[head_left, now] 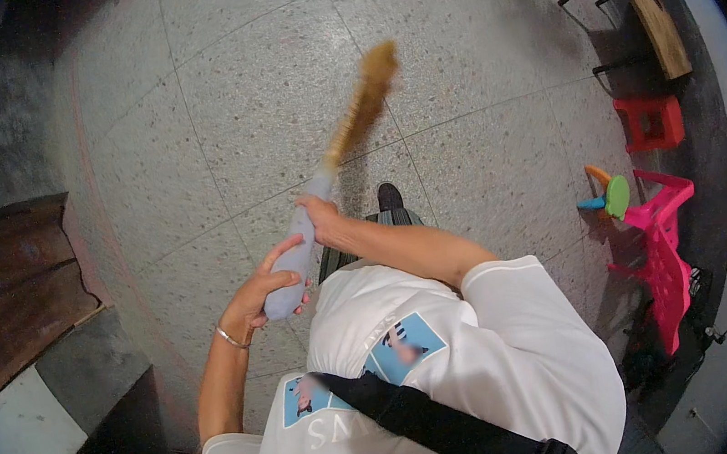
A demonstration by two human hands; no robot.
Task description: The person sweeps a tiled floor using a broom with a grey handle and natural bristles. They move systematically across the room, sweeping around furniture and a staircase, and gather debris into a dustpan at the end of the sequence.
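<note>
Both my hands grip the pale lavender handle of a grass broom (299, 258) with brown-yellow bristles. My left hand (269, 287), with a bangle at the wrist, wraps around the thick handle near its butt end. Farther up, close to where the bristles begin, my right hand (320, 218) is closed around it. The broom slants away from me to the far right, over the speckled tile floor (246, 105). Its bristle end is blurred by motion, so I cannot tell whether the tip touches the floor.
Along the right wall stand a wooden-topped table (649, 10) with dark legs, a red stool (649, 123), a green, orange and blue plastic item (617, 197) and a pink plastic chair (663, 252). A brown mat (14, 291) lies at the left. My shoe (389, 196) is just ahead.
</note>
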